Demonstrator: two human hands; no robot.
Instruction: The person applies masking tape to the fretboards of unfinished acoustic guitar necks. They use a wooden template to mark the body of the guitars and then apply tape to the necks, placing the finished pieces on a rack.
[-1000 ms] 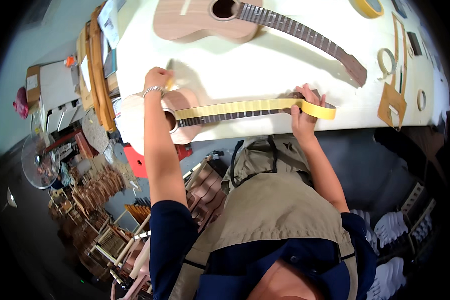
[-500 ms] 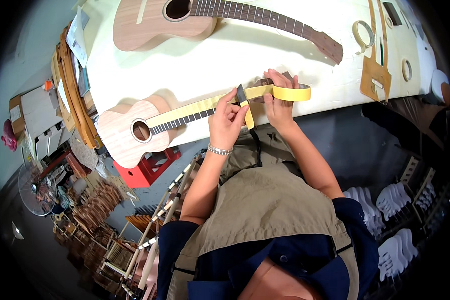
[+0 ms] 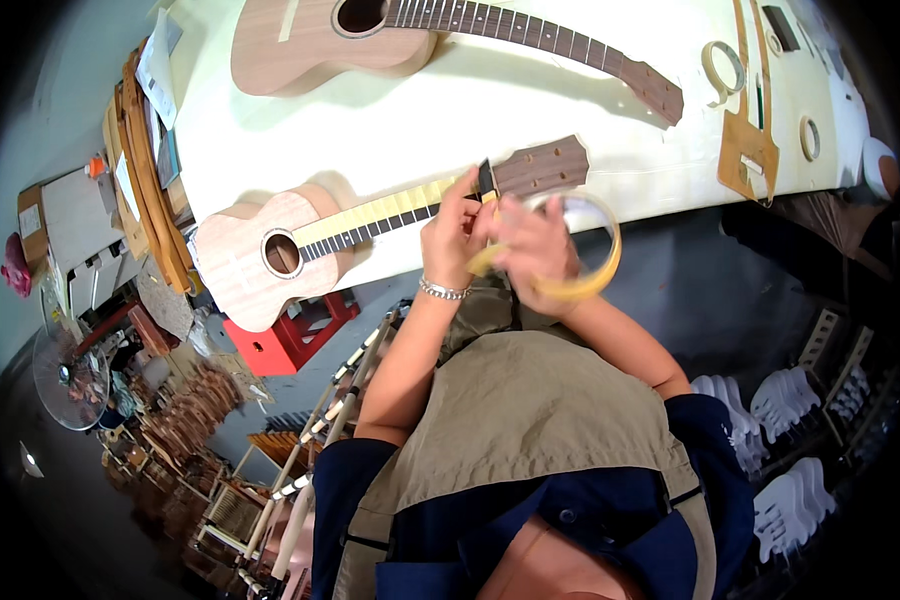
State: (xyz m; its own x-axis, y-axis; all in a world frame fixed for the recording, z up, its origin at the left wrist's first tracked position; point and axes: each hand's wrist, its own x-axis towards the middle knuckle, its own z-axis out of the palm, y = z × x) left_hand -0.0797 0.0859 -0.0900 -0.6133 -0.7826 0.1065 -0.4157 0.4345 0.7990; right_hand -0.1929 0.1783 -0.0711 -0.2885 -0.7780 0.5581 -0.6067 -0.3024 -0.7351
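Note:
A small pale-wood ukulele (image 3: 270,255) lies along the near edge of the white workbench (image 3: 450,115), its dark headstock (image 3: 542,167) pointing right. Yellow masking tape (image 3: 375,213) covers part of its fretboard. My left hand (image 3: 452,238) pinches the tape end at the nut, next to the headstock. My right hand (image 3: 535,250) holds a roll of yellow tape (image 3: 590,275) just off the bench edge, close against my left hand.
A second, larger ukulele (image 3: 410,35) lies at the back of the bench. Tape rolls (image 3: 722,68) and a flat wooden template (image 3: 745,150) sit at the right. Curved wooden forms (image 3: 150,190) lean at the bench's left end; a red stool (image 3: 290,335) and wood parts stand below.
My left hand came from the ukulele body along the neck to meet my right hand at the headstock. The tape roll has lifted off the bench toward my chest.

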